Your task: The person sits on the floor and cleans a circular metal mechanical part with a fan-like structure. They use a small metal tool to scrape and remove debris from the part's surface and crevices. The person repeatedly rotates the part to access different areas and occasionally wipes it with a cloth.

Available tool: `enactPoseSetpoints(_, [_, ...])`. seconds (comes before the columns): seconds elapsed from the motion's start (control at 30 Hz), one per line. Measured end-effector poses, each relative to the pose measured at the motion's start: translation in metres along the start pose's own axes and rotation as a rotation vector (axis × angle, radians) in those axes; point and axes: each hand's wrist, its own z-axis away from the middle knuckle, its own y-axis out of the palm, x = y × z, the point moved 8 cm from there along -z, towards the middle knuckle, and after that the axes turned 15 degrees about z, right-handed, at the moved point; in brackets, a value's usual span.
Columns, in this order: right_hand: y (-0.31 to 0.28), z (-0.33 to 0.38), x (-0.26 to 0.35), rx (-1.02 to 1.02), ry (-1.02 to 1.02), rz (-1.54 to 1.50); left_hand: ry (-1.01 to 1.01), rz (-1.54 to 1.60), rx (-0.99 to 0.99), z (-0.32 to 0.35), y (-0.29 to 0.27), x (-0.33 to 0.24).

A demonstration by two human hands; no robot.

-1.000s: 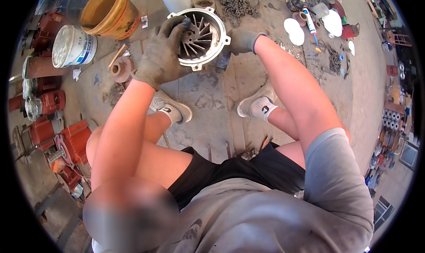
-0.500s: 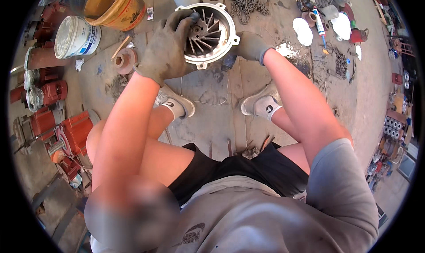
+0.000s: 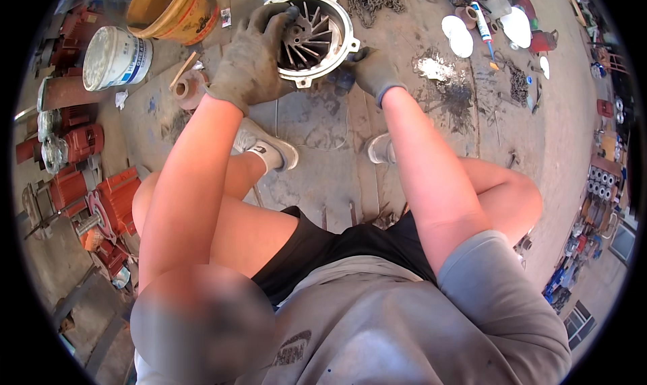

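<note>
A round silvery metal housing [image 3: 346, 31] with lugs on its rim is tilted up toward me at the top middle. Inside it sits a bladed impeller [image 3: 311, 41]. My left hand [image 3: 253, 61], in a dirty grey-brown work glove, is closed over the housing's left side, fingers reaching over the rim toward the blades. My right hand [image 3: 377, 74], gloved alike, is curled beside the lower right rim. Its fingertips are partly hidden, and I cannot make out what they hold. A dark blue part [image 3: 342, 82] shows below the housing near that hand.
Left stand an orange-yellow bucket [image 3: 176, 14], a white bucket [image 3: 114, 58] and several red motors [image 3: 114, 200]. A rusty flanged part [image 3: 191, 88] lies by my left wrist. Beyond the housing is a chain heap [image 3: 367, 1]. Right are a sealant tube [image 3: 482, 22], white discs [image 3: 458, 36] and white powder [image 3: 435, 68].
The housing has moved slightly up and left, still in my left hand. My right hand has shifted left and a little down, and my right forearm has swung inward.
</note>
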Motion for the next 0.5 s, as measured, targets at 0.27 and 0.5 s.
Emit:
enactPoseSetpoints(0.27, [-0.056, -0.001, 0.015, -0.092, -0.28, 0.36, -0.135, -0.033, 0.016, 0.007, -0.009, -0.016])
enactPoseSetpoints(0.5, [-0.117, 0.055, -0.039, -0.203, -0.094, 0.004, -0.58, -0.152, -0.049, 0.011, 0.02, -0.045])
